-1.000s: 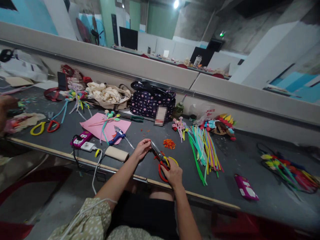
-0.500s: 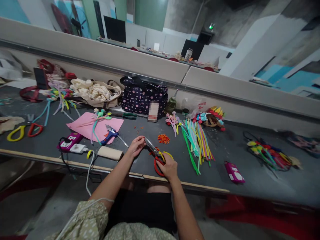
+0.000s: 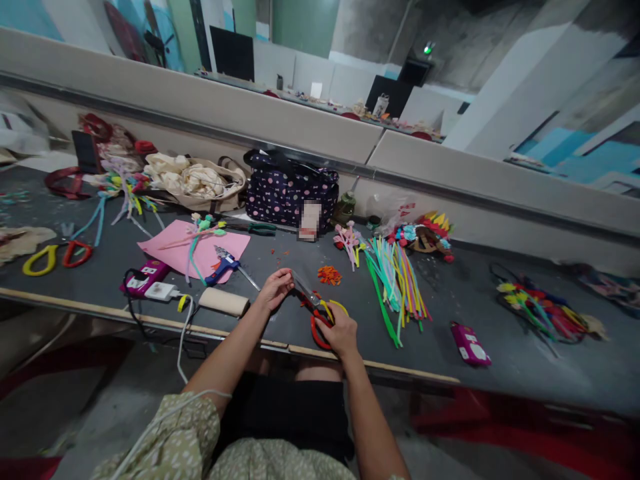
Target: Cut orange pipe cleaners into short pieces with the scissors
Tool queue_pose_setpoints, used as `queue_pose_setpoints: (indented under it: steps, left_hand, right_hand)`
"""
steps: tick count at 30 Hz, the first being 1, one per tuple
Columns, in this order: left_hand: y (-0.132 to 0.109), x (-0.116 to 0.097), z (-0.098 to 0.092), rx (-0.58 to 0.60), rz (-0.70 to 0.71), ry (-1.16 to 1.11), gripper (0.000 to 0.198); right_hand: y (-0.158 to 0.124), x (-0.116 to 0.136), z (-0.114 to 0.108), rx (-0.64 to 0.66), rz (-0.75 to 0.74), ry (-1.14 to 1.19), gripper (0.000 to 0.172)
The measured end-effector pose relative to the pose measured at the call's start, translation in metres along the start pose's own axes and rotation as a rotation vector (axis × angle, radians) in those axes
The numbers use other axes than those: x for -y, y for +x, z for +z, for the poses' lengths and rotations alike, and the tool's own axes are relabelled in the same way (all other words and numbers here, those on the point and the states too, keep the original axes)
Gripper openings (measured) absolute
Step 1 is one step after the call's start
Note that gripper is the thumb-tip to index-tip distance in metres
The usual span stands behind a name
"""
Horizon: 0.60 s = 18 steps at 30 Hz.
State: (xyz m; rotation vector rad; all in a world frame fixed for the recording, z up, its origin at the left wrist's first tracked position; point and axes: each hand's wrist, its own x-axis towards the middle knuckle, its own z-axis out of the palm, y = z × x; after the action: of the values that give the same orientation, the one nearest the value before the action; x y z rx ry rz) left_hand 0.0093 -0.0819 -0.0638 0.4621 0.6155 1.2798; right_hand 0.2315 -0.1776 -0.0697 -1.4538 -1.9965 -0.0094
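My right hand [image 3: 341, 331] grips the red and yellow handles of a pair of scissors [image 3: 317, 308], blades pointing up and left over the dark table [image 3: 505, 347]. My left hand [image 3: 275, 288] is pinched closed at the blade tips on something too small to make out. A small pile of orange scraps [image 3: 329, 275] lies just beyond the blades. A fan of coloured pipe cleaners [image 3: 397, 279] lies to the right.
A polka-dot bag [image 3: 287, 193] and a cream cloth bag [image 3: 195, 181] stand at the back. A pink sheet [image 3: 200, 245], a blue glue gun [image 3: 223, 263], a power strip [image 3: 147, 280], a cardboard roll [image 3: 223, 301], a second pair of scissors [image 3: 55, 255] and a pink packet [image 3: 470, 343] lie about.
The camera view has shifted a little. Both hands stay together at the scissors near the table's front edge.
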Motion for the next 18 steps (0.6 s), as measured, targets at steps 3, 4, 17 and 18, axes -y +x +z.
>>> queue_pose_setpoints:
  steps: [3, 4, 17, 18]
  left_hand:
    - [-0.0033, -0.0022, 0.0037, -0.024, -0.007, -0.015, 0.024]
    - [-0.0042, -0.0030, 0.0048, -0.031, -0.009, -0.022, 0.024]
    - [-0.0050, -0.0026, 0.0065, -0.025, -0.018, -0.031, 0.026]
    - [-0.0052, -0.0027, 0.0068, -0.025, -0.018, -0.032, 0.026]
  right_hand:
    - [-0.0011, -0.0012, 0.0006, -0.001, -0.010, -0.010, 0.049]
    - [-0.0014, -0.0015, 0.0009, 0.001, -0.016, -0.013, 0.049]
    - [-0.0016, -0.0020, 0.0018, -0.008, -0.025, -0.032, 0.050]
    - [-0.0014, -0.0019, 0.0017, -0.008, -0.026, -0.031, 0.049]
